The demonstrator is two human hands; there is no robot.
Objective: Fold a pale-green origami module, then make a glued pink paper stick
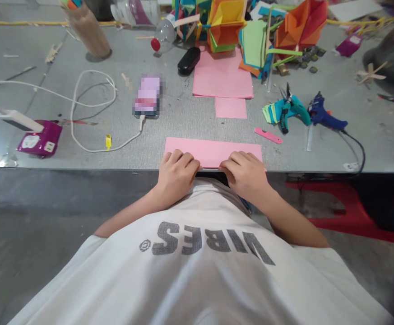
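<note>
A strip of pink paper [212, 151] lies along the front edge of the grey table. My left hand [178, 169] is closed at the left part of its near edge, fingers curled and pressed together on the paper. At the right part of that edge, my right hand [246, 171] grips in the same way. Between the hands the paper's near border shows; the fingertips are partly hidden. Farther back lie larger pink sheets [222, 74] with a small pink piece [231, 108] at their near side.
Right of the paper are a pink cutter-like piece [267, 135], pliers [286, 110] and a blue glue gun [327, 113]. A charging phone [148, 95], its white cable and a purple adapter [40, 139] lie left. Folded paper shapes [227, 22] and bottles stand behind.
</note>
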